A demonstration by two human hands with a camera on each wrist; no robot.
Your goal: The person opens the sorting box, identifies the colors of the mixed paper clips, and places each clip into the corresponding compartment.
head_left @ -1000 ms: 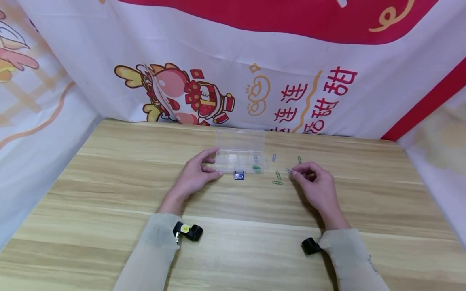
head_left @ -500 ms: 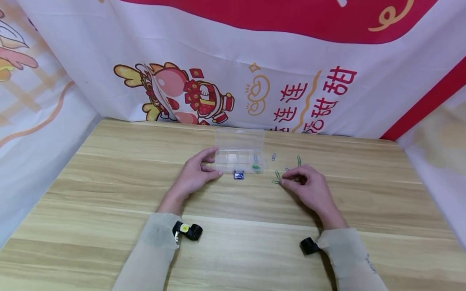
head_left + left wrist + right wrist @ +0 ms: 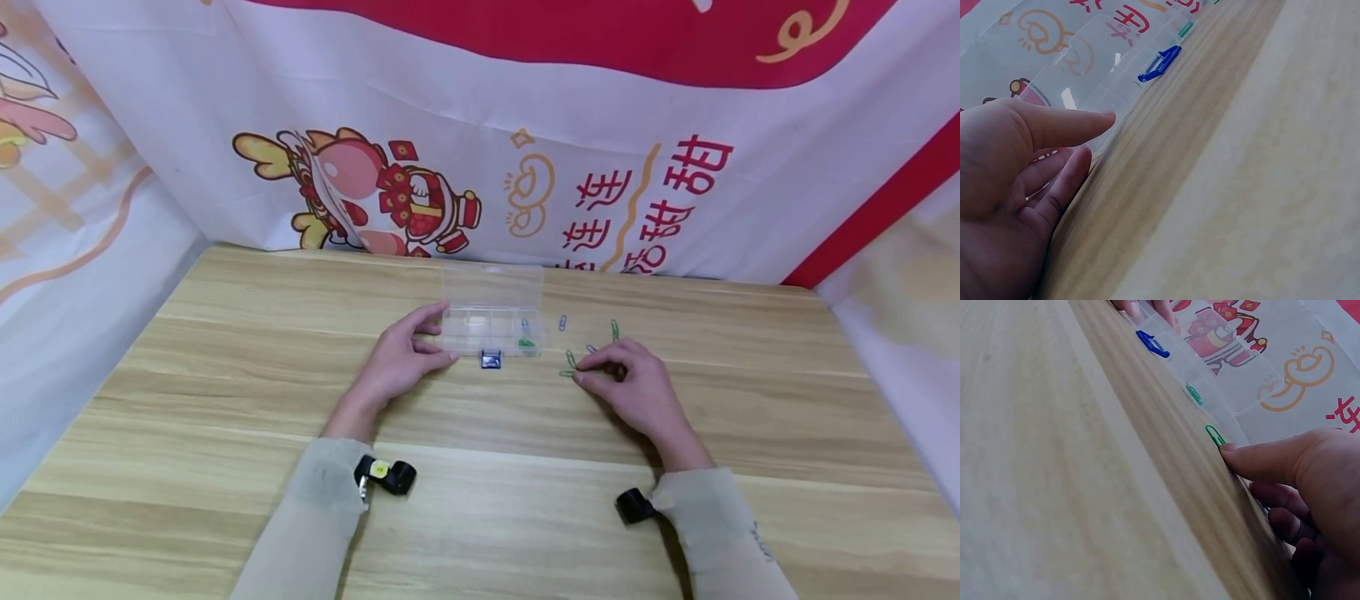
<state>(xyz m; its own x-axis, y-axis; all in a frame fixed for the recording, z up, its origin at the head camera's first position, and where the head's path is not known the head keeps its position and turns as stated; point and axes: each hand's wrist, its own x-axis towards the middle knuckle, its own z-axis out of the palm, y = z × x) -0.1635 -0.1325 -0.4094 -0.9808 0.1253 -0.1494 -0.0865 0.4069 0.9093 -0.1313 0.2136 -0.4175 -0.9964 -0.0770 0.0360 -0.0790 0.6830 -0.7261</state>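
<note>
Looks booth-like: curtained by red-white cloth (image 3: pixel 498 142) at twelve o'clock and checked cloth (image 3: pixel 71 179) at ten, around wood-grain bench (image 3: pixel 495 517).

Right hand (image 3: pixel 632 387) hides one end of a green clip (image 3: pixel 1215 435) and part of a blue clip (image 3: pixel 591 349); left hand (image 3: pixel 1019 181) cut off in left wrist view; green bits (image 3: pixel 527 343) in box (image 3: pixel 478 331) too small to count.

A printed cloth (image 3: pixel 480 100) hangs behind; a wood-grain table (image 3: pixel 502 467) spreads below.
</note>
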